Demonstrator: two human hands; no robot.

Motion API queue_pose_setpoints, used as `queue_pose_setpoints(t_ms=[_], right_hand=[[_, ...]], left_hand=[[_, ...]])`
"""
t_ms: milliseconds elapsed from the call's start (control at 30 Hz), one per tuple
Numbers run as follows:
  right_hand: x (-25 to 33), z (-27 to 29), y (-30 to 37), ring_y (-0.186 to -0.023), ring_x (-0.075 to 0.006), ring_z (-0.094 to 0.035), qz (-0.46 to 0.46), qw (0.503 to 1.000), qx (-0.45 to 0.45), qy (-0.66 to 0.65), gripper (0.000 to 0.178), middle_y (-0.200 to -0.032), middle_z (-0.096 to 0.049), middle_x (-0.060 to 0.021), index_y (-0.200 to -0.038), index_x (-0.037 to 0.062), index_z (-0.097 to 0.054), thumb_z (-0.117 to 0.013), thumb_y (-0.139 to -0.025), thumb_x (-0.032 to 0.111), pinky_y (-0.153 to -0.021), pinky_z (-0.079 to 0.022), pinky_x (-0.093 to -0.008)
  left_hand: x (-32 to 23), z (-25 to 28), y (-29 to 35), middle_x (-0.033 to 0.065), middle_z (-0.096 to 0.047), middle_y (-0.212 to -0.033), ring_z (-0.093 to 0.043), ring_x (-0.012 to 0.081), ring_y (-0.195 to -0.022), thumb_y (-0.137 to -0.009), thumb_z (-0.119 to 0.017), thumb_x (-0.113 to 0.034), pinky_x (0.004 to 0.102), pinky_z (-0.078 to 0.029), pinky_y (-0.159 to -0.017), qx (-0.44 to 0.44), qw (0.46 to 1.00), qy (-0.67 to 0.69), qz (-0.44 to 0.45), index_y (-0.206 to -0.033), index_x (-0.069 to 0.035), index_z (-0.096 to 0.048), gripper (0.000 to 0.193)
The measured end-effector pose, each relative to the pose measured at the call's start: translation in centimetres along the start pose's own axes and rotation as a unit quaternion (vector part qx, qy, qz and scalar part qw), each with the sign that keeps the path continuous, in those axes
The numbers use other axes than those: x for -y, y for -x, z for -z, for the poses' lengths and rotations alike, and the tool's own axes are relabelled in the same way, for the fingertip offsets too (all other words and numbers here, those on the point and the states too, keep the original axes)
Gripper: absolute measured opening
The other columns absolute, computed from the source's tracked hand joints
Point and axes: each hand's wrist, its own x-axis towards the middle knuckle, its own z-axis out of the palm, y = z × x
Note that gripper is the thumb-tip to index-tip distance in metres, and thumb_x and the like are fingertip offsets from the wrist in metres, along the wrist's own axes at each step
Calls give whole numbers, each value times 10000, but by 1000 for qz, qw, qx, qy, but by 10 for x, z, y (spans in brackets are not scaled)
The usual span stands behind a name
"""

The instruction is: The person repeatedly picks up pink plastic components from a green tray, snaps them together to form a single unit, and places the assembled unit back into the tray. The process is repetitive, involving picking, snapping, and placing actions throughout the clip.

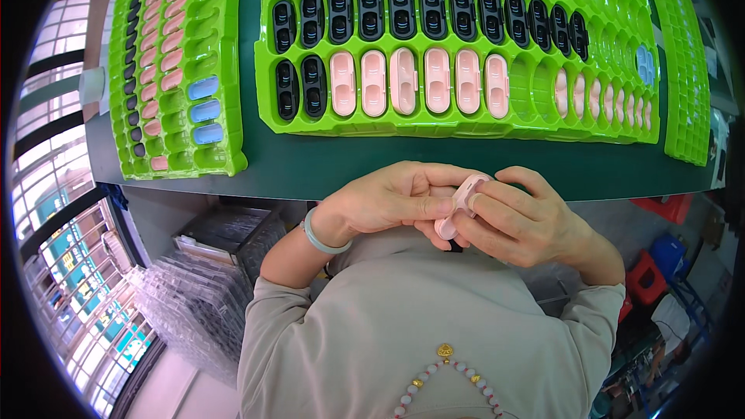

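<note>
Close to my body, just off the table's near edge, both hands grip a small pale pink earbud-case part. My left hand pinches it from the left between thumb and fingers. From the right, my right hand has its bent fingertips pressed against the same piece, hiding much of it. Beyond them lies a bright green moulded tray. Its front row carries pink case parts and two black ones, with rows of black case parts behind. Smaller pink parts sit toward its right end.
A second green tray at the left bears black, pink and blue pieces. Another green tray stands at the far right of the dark green table. Stacked clear plastic trays are below left; a red stool is right.
</note>
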Motion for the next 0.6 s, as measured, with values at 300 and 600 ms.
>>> queue_pose_setpoints(t_ms=[300,600], right_hand=[[0,-3,9,-865,-160,-547,61,992,-63,94,138,-955,-555,-40,-902,84,-666,-686,-810,185,-610,-431,-281],[-2,6,7,-893,-140,-533,77,982,-28,170,165,-948,-553,-24,-929,88,-685,-679,-800,191,-594,-398,-278]], left_hand=[[-5,-18,5,224,-579,-1197,-603,243,-1104,-855,-620,46,315,-536,-887,16,998,-25,-58,-1418,85,-293,652],[-10,-19,7,158,-614,-1152,-646,199,-983,-948,-583,-138,298,-522,-878,-140,976,-134,-97,-1340,30,-468,442]])
